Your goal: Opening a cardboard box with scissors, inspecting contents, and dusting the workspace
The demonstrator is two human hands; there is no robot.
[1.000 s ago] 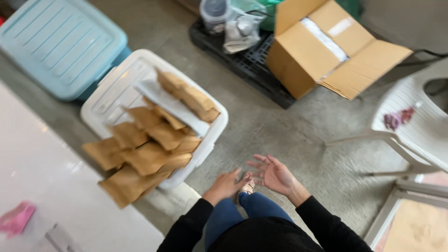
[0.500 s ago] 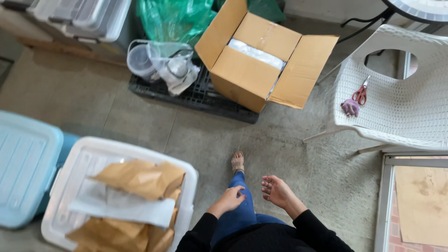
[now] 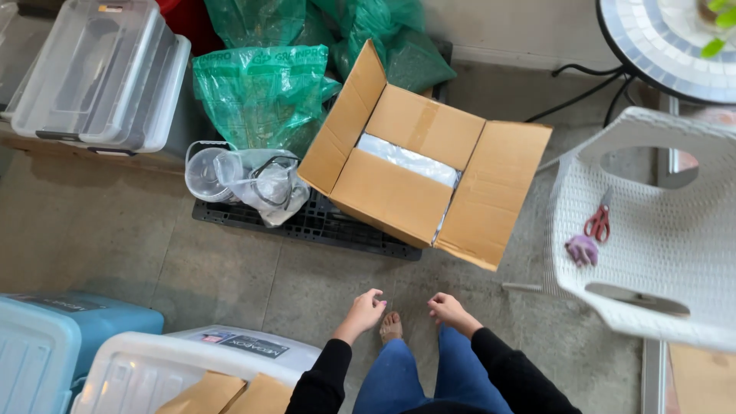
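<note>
Both hands had risen empty toward the open cardboard box [image 3: 418,172]: left hand [image 3: 365,309] with fingers loosely curled, right hand [image 3: 447,308] likewise, the white bin [image 3: 138,368] of brown pouches now behind-left of that box.

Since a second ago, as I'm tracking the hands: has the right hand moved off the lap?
Yes. The right hand has lifted off the knee and forward, toward the cardboard box, holding nothing.

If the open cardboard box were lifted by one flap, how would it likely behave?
The cardboard box probably tilts: its flaps splay loose and would bend. The silvery liner bag inside suggests contents, so possibly heavy. Both hands are empty, short of it.
</note>
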